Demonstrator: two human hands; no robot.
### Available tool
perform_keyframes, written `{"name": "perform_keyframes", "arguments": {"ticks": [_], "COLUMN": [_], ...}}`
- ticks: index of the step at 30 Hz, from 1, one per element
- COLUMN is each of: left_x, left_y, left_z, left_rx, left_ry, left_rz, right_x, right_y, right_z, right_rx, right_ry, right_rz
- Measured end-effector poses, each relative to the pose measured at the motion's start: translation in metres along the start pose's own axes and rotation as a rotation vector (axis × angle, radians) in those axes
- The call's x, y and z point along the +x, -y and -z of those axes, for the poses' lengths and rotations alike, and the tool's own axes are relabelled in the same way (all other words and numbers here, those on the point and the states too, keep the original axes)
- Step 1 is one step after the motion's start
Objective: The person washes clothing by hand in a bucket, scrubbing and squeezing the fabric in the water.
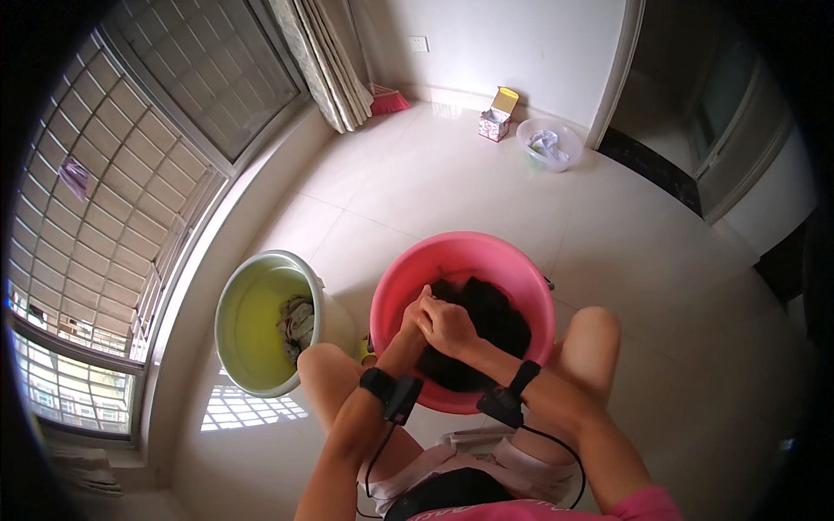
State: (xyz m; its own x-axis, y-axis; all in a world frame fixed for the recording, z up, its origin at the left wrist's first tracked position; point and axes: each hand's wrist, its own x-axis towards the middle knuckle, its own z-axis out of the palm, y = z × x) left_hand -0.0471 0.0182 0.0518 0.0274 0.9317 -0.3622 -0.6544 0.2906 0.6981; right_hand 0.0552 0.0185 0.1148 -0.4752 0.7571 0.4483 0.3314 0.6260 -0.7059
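A pink plastic tub stands on the floor between my knees, with dark, bunched fabric inside. Over the left part of the tub, my left hand and my right hand are pressed together. The right one lies across the left, its fingers curled. Whatever may be between the palms is hidden, and I cannot make out any item there. Both hands are beside the dark fabric; whether they touch it is unclear. Each wrist wears a black strap with a small cabled device.
A pale green bucket with crumpled cloth stands at left. By the far wall are a red broom, an open patterned box and a translucent basin holding light cloth. A barred window lines the left side.
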Motion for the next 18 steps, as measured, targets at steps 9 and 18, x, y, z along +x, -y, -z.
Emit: {"name": "perform_keyframes", "arguments": {"ticks": [9, 18], "left_x": [-0.03, -0.045], "left_y": [-0.049, -0.089], "left_z": [-0.033, -0.058], "left_rx": [-0.118, -0.375], "left_ry": [-0.072, 0.373], "left_rz": [0.205, 0.059], "right_x": [0.027, -0.007], "right_y": [-0.034, -0.082], "right_z": [0.012, -0.005], "right_rx": [0.246, 0.639], "right_ry": [0.036, 0.533], "right_rz": [-0.306, -0.159]}}
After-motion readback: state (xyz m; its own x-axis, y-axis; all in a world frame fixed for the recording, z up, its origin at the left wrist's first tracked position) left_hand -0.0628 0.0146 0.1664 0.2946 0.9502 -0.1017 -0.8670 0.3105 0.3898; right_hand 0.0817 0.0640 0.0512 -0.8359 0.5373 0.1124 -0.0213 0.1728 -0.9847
